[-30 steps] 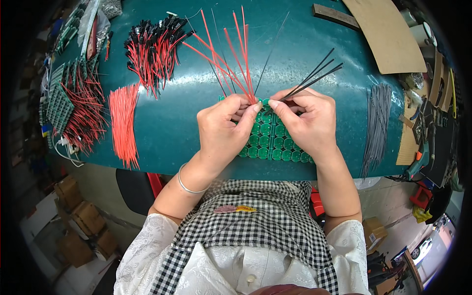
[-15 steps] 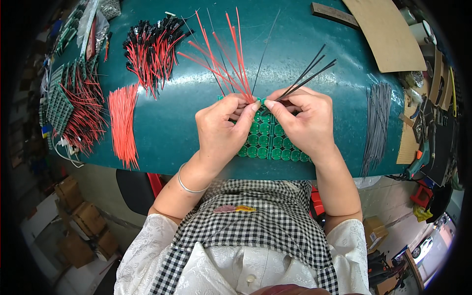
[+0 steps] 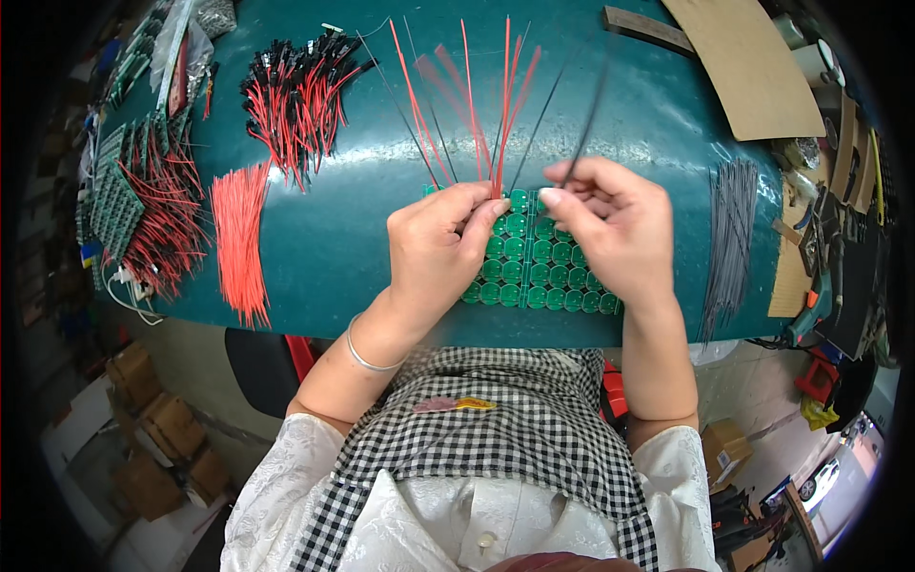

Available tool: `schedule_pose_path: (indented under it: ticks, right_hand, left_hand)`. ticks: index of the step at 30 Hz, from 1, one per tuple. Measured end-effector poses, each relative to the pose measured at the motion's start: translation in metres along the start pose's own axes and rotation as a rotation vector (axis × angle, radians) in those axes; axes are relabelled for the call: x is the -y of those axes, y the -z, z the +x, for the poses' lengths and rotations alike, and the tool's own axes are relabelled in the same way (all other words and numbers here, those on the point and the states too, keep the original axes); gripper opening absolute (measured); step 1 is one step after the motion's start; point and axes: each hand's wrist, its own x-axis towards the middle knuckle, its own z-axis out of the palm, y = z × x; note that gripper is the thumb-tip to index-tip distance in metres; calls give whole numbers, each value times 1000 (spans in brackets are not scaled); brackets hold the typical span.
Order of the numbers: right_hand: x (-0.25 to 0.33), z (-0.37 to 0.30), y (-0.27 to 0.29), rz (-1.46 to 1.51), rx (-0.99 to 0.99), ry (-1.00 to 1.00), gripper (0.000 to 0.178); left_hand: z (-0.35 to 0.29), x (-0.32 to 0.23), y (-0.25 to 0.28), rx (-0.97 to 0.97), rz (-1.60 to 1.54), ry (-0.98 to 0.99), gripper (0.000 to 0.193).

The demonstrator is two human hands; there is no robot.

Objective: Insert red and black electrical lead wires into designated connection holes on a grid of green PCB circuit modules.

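left hand (image 3: 438, 238): closed, thumb and forefinger pinching the lower ends of slim red insulated wires (image 3: 498, 157), which fan upward and away from the person, a few blurred.
right hand (image 3: 620, 229): thumb and fingers gripping slim black insulated wires (image 3: 592, 114), too blurred to count, which point up past the fingertips.
gap: the two hands are near each other but apart.
green panel: a flat panel of small round green circuit boards (image 3: 515, 271) lies on the glossy dark green tabletop (image 3: 334, 238), below and between the hands, partly covered by them.
thin strands: several thin dark strands (image 3: 412, 132) slant upward beyond the hands; their lower ends are hard to make out.
left side: a loose bundle of straight red wires (image 3: 240, 243) lies near the tabletop's front edge; farther left sits a stack of green circuit boards (image 3: 119, 195) with red and black leads (image 3: 162, 219).
far left: a heap of red wires with black connectors (image 3: 295, 105).
right side: a bundle of straight dark grey wires (image 3: 732, 243); beyond it, a tan cardboard sheet (image 3: 753, 71).
wrist: a silver bangle (image 3: 362, 362) circles the left one.
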Motion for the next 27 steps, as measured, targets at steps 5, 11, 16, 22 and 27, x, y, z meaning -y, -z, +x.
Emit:
schedule_pose_path:
  ticks: [5,11,16,22,27]
  right_hand:
    - [7,-4,15,106,-17,3,9]
    - [-5,-2,6,-42,-34,88,7]
    - [-8,-1,2,-84,-59,152,7]
    - [-9,0,0,-155,-66,205,7]
    - [-8,-1,-2,-141,-31,180,8]
  left_hand:
    - [-2,-5,-1,-51,-42,1,9]
    - [3,-32,0,11,-254,82,6]
    - [8,-18,-11,7,-135,1,8]
    - [4,-10,-14,-6,-112,21,10]
    - [4,-11,-14,-3,-137,28,9]
